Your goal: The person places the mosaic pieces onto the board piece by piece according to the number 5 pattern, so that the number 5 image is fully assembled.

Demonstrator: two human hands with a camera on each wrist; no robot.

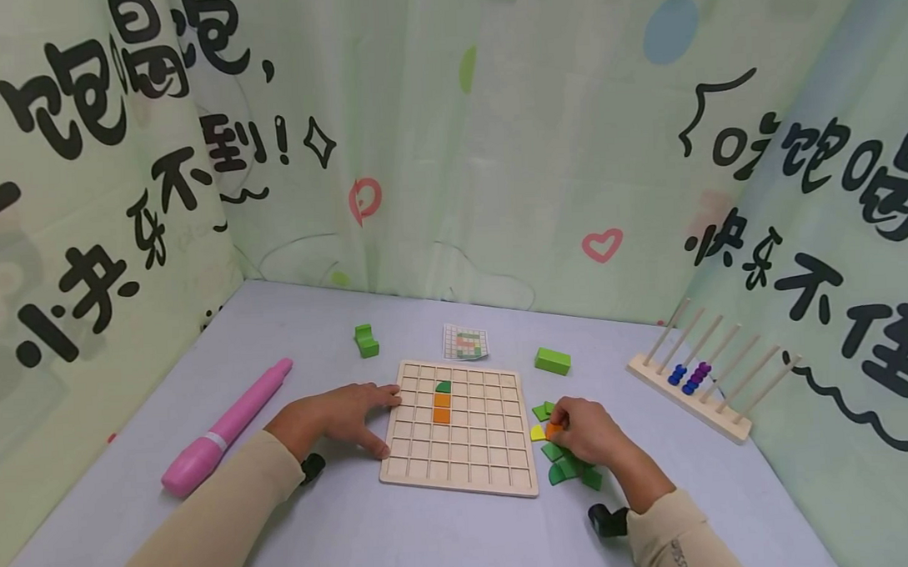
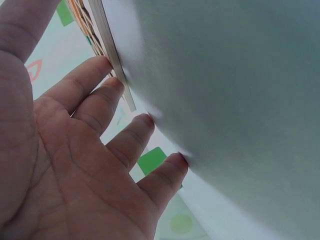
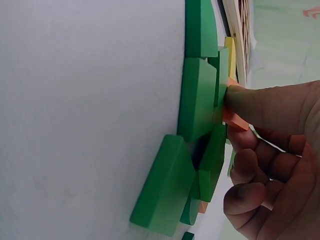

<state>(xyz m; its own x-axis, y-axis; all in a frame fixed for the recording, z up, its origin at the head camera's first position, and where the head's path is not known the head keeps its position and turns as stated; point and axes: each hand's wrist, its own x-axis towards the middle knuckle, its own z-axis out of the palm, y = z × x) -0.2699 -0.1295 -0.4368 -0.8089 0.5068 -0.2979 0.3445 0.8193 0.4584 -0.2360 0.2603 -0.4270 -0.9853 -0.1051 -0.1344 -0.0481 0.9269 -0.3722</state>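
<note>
A square wooden grid board [image 1: 460, 450] lies on the table. In one of its columns sit a green quarter-round tile [image 1: 443, 387] and orange square tiles [image 1: 442, 415] below it. My left hand [image 1: 346, 416] rests along the board's left edge, fingers spread and touching it, as the left wrist view also shows. Right of the board, my right hand [image 1: 587, 433] pinches an orange tile [image 3: 235, 119] between thumb and fingers. Green tiles [image 3: 197, 100] lie in a loose pile beneath and beside that hand, with a yellow tile [image 1: 538, 433] near the board's edge.
Behind the board lie a printed pattern card [image 1: 465, 341], a green notched block [image 1: 366, 341] and a green rectangular block [image 1: 553, 361]. A pink pen-shaped object [image 1: 226, 429] lies at left. A wooden peg stand [image 1: 686, 396] with blue and purple beads stands at right.
</note>
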